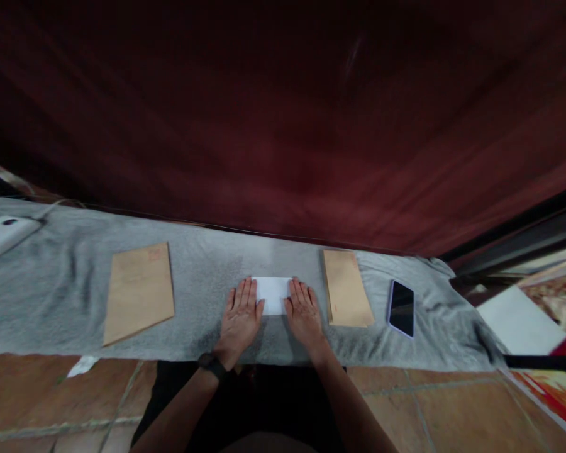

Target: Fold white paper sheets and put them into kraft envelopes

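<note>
A small white sheet of paper (273, 294) lies flat on the grey cloth straight in front of me. My left hand (241, 316) rests palm down over its left end, fingers stretched forward, with a dark band on the wrist. Over the right end my right hand (304, 313) lies flat in the same way. Both thumbs point inward across the paper, and the covered ends are hidden. Just to the right of my right hand is a stack of brown envelopes (348, 288). Farther off to the left lies another brown envelope pile (140, 292) with a red mark at its top corner.
A phone (402, 308) with a dark screen lies right of the envelopes. A white device (7, 236) with a cable sits at the far left. The grey cloth (207, 264) covers a narrow surface against a dark red panel (283, 145). Floor tiles (405, 402) show below.
</note>
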